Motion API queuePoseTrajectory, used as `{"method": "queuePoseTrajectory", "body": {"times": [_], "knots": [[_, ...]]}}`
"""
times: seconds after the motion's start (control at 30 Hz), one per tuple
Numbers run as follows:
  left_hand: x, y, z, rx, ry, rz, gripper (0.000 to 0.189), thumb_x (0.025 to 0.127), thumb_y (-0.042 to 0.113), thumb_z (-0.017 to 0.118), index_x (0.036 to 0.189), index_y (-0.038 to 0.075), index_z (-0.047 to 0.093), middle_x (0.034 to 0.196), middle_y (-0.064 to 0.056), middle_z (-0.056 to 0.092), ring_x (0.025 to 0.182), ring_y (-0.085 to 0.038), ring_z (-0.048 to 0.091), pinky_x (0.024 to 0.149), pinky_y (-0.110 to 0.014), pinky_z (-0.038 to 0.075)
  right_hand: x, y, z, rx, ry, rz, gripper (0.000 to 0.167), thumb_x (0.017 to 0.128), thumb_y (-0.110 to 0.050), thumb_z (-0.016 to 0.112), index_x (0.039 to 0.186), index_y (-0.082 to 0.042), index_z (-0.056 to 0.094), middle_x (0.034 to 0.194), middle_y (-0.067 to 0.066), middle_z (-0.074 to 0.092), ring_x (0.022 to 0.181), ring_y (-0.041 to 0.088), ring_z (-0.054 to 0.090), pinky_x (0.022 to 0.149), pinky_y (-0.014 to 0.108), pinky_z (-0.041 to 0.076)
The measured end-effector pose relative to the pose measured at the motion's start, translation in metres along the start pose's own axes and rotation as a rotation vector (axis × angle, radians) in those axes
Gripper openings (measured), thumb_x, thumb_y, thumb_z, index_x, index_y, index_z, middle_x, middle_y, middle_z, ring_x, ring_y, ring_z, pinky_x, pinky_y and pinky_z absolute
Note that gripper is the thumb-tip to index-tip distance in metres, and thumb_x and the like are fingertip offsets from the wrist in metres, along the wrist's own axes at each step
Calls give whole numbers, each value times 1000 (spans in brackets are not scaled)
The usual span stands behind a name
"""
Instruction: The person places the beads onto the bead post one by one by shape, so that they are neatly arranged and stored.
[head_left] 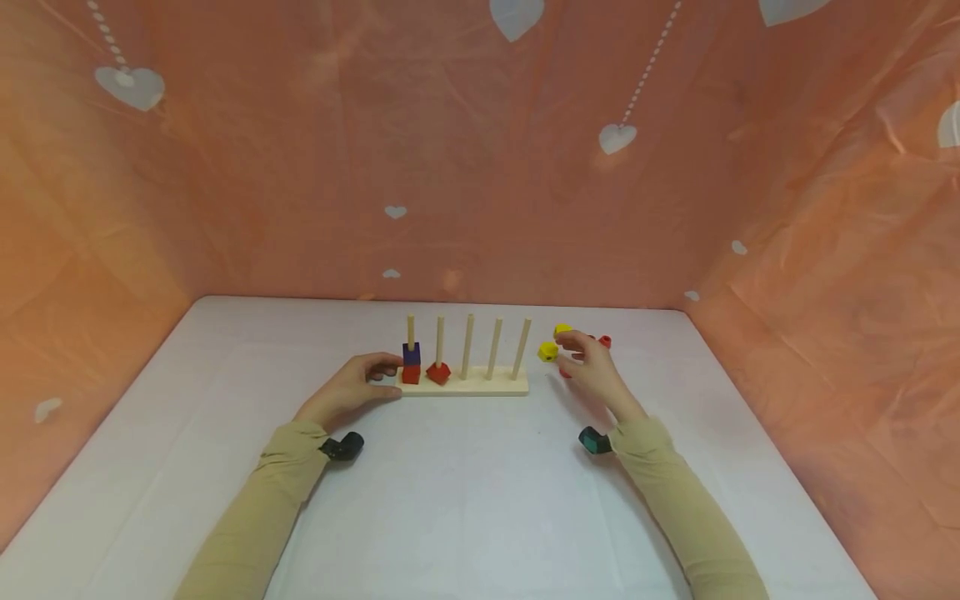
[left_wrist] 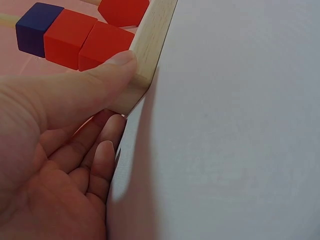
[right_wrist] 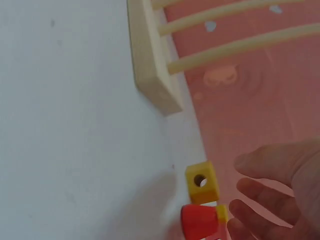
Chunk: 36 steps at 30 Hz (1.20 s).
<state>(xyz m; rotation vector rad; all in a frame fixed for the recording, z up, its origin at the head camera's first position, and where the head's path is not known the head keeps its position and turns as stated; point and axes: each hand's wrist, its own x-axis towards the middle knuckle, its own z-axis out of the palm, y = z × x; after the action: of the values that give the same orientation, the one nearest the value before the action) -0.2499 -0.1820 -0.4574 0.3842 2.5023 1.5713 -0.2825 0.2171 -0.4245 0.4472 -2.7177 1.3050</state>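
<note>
A wooden base [head_left: 480, 386] with several upright pegs stands on the table. On its leftmost peg a blue cube bead [head_left: 412, 355] sits above two red cube beads [left_wrist: 71, 39]. A faceted red bead [head_left: 438, 373] is on the second peg. My left hand [head_left: 352, 387] grips the base's left end, thumb on its edge and fingers at the end. Right of the base, my right hand [head_left: 596, 371] hovers by loose beads, fingers slightly bent and apart, holding nothing visible. Nearest it are a yellow bead with a hole [right_wrist: 202, 181] and a red bead [right_wrist: 198, 221]; the hand partly hides others.
A white cloth covers the table [head_left: 465, 500]. Orange sheeting with white hearts [head_left: 465, 150] hangs behind and along both sides. Another yellow bead [head_left: 562, 330] and a red bead [head_left: 605, 342] lie around the right hand. The remaining pegs [head_left: 495, 350] are bare.
</note>
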Motion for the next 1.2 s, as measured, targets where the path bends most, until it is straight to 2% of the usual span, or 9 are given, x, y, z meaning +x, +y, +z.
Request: {"method": "queuePoseTrajectory", "body": {"times": [0.1, 0.3, 0.47, 0.8, 1.03, 1.2], "knots": [[0, 1, 0, 5, -2, 0, 55, 82, 10, 75, 131, 2, 52, 123, -14, 54, 112, -30, 47, 99, -45, 39, 4, 3, 1, -1, -21, 38, 40, 92, -6, 60, 131, 1, 53, 131, 15, 53, 120, 33, 48, 100, 46, 41], [0, 0, 0, -20, 3, -24, 55, 82, 11, 76, 131, 4, 53, 123, -13, 53, 113, -29, 46, 100, -44, 38, 15, 7, 1, -2, -42, 5, 40, 89, 2, 58, 129, 5, 53, 129, 20, 55, 118, 37, 51, 98, 45, 43], [0, -1, 0, -17, 1, -17, 56, 82, 12, 76, 132, 3, 52, 124, -14, 53, 114, -30, 46, 100, -45, 38, 20, 8, 3, -5, -89, 62, 41, 90, 1, 61, 130, 3, 53, 128, 18, 55, 116, 33, 53, 93, 40, 48], [2, -1, -2, 0, -2, -4, 56, 82, 13, 76, 132, 4, 53, 125, -14, 53, 114, -29, 47, 101, -45, 38, 27, 10, 6, -36, -95, 49, 39, 89, 3, 61, 127, 7, 53, 121, 21, 57, 108, 34, 55, 93, 42, 48], [2, -1, -3, 25, -9, 17, 57, 82, 14, 76, 132, 2, 52, 125, -15, 54, 114, -30, 48, 100, -46, 38, 30, 13, 8, -87, -112, 79, 39, 89, 1, 62, 127, 5, 54, 119, 20, 58, 104, 33, 57, 92, 40, 49], [0, -2, -1, 14, -11, 6, 57, 82, 15, 76, 133, 3, 52, 126, -15, 53, 115, -30, 47, 101, -46, 38, 31, 16, 10, -125, -121, 74, 38, 89, -2, 64, 126, 5, 55, 118, 20, 59, 104, 32, 56, 95, 41, 47]]}}
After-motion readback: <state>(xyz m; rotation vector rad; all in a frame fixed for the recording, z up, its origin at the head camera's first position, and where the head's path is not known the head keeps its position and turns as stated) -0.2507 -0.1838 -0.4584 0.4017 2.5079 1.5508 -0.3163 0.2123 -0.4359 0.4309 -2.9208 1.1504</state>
